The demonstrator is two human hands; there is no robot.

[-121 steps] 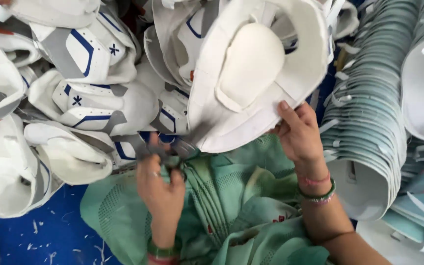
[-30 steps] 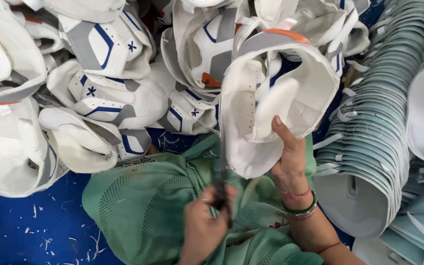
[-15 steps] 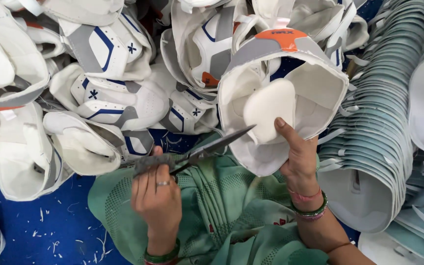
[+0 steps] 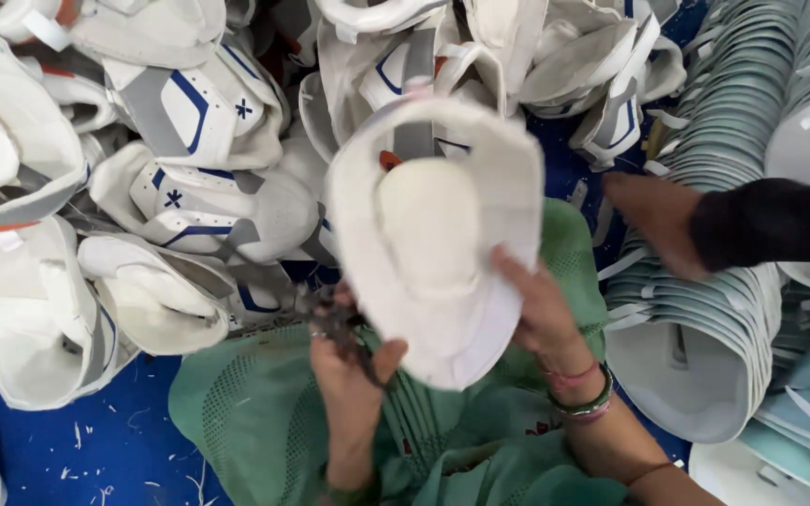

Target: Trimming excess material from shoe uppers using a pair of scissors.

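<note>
Filling the far and left of the scene, a heap of white shoe uppers [image 4: 189,187] with blue trim crowds the work from that side, and on the right a long nested stack of pale green pieces [image 4: 752,141] runs near to far, with another person's dark-sleeved hand [image 4: 653,225] resting on it. Open room is scarce: only the green mesh cloth [image 4: 255,422] over the lap and a strip of blue floor [image 4: 86,450] at near left lie free. Centre frame, the white upper [image 4: 433,234] is held up, inner side toward the camera; the right hand [image 4: 536,309] is clamped on its near right edge, thumb over the face. The left hand [image 4: 353,370] is closed round dark scissors [image 4: 330,319] just below the piece's near left edge, blurred. Trimming cleanly, I judge, calls for keeping the piece taut, blades well apart from the gripping thumb, and elbows in, away from the neighbour's hand.
</note>
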